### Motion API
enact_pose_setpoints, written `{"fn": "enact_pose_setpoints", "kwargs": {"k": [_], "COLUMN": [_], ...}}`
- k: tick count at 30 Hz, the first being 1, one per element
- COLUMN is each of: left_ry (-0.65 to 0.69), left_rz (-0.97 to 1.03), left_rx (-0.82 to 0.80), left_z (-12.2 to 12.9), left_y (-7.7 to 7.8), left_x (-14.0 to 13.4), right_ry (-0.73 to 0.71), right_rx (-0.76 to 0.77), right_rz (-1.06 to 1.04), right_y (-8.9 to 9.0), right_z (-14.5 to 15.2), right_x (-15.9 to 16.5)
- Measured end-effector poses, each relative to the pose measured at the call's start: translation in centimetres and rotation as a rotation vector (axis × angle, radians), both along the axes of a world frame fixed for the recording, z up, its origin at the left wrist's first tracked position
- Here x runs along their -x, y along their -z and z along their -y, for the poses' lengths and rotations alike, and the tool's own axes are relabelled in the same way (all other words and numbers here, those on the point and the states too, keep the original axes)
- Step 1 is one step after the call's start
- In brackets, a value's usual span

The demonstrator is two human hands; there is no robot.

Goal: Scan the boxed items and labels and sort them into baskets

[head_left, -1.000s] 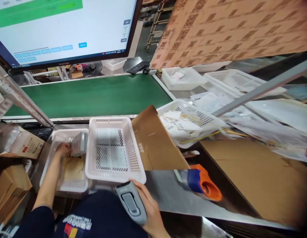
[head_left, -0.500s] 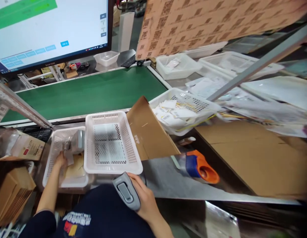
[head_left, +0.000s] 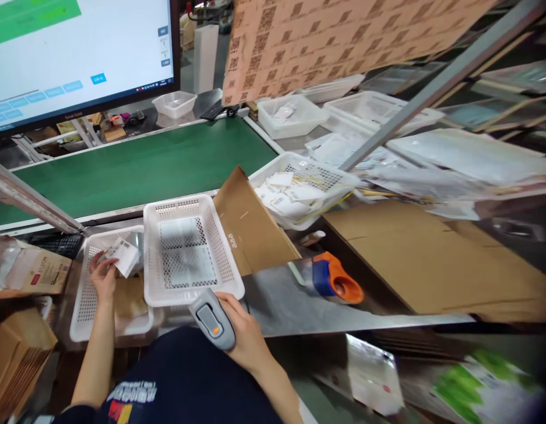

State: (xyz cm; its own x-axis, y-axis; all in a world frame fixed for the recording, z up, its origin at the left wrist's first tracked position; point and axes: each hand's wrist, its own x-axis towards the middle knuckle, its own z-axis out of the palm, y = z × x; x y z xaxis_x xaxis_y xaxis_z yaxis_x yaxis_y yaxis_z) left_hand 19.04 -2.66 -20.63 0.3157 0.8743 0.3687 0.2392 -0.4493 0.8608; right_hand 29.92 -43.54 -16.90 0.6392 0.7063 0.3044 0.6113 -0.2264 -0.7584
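Note:
My left hand [head_left: 104, 277] pinches a small white labelled packet [head_left: 124, 257] above the left white basket [head_left: 84, 294]. In that basket lie a brown packet [head_left: 129, 298] and a grey item [head_left: 137, 242], partly hidden behind the white packet. A grey handheld barcode scanner [head_left: 212, 320] sits in my right hand [head_left: 246, 333], its orange light showing, just in front of the second white basket [head_left: 235, 268]. Only the pale perforated bottom shows inside that second basket.
A folded cardboard sheet [head_left: 255, 227] leans beside the second basket. To its right are an orange and blue tape dispenser [head_left: 339, 280] and a basket of white cards [head_left: 330, 203]. Behind runs a green conveyor belt [head_left: 167, 156]; a monitor [head_left: 118, 41] hangs at upper left.
My left hand has lifted the white packet up from the left basket, its label now visible. An orange light now shows on the scanner. The whole view has shifted slightly.

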Motion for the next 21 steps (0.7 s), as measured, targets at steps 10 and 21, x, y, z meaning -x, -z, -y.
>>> {"fn": "enact_pose_setpoints", "kwargs": {"k": [10,21], "left_ry": [0.662,0.756], "left_rz": [0.158,-0.076], "left_rx": [-0.430,-0.501], "left_z": [8.9,8.5], "left_y": [-0.4,1.5], "left_x": [-9.2,-11.3], "right_ry": [0.176,0.289], "right_rx": [0.197,0.150], "right_rz": [-0.316,-0.339], "right_y": [-4.1,-4.3], "right_z": [-1.2,-1.1], "right_x": [-2.0,-1.9]}}
